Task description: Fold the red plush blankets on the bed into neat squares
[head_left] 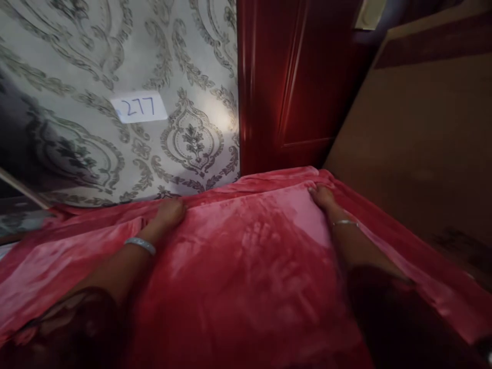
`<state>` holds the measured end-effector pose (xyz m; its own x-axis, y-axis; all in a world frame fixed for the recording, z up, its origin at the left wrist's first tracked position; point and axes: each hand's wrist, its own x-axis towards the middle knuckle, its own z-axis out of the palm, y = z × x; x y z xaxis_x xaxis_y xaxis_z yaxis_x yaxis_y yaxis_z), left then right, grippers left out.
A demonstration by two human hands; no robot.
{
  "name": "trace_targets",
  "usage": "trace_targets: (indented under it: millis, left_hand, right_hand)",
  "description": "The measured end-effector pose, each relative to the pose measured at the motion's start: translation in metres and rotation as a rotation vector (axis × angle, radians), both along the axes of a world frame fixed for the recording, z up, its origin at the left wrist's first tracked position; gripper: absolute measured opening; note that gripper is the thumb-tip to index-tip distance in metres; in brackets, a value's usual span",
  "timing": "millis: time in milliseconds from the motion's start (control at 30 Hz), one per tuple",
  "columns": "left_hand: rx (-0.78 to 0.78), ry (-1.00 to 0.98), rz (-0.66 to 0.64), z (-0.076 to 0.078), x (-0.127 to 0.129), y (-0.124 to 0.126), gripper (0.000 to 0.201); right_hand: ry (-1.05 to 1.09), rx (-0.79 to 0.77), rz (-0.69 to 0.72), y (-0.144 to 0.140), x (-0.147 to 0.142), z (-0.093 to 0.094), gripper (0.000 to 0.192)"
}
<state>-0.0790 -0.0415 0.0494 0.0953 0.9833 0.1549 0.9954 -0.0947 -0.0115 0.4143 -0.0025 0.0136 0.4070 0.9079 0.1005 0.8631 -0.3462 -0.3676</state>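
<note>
Blanket [246,266], red and plush, is lying spread over the bed, reaching up to the patterned wall [184,61] and the red door [292,77]. Both hands are pressing on its far edge: the left hand [169,212] is resting near the wall with fingers curled onto the fabric, the right hand [322,197] is gripping the far corner. Most of the cover is lying flat; folds are remaining along the far edge and at the left. A paper label [139,107] is sticking to the wall.
</note>
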Motion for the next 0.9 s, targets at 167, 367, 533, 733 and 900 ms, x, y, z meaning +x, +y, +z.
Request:
trace_targets:
  millis: [167,367,533,733,900]
  left_hand:
    - [-0.048,0.054,-0.358,-0.002,0.059,-0.033,0.063]
    - [-0.168,0.058,-0.787,-0.034,0.126,-0.090,0.067]
    - [-0.206,0.015,-0.784,-0.045,0.136,-0.091,0.065]
    - [-0.202,0.001,-0.754,-0.031,0.131,-0.130,0.065]
    - [-0.202,0.006,-0.990,-0.051,0.125,-0.175,0.065]
  right_hand:
    - [-0.045,-0.035,0.093,-0.041,-0.014,0.022,0.061]
    - [-0.134,-0.065,0.531,-0.110,-0.065,-0.002,0.061]
    - [-0.119,-0.170,0.413,-0.138,-0.061,-0.010,0.058]
    - [-0.127,-0.168,0.220,-0.167,-0.050,-0.005,0.059]
    - [-0.145,-0.170,0.204,-0.207,-0.052,-0.019,0.060]
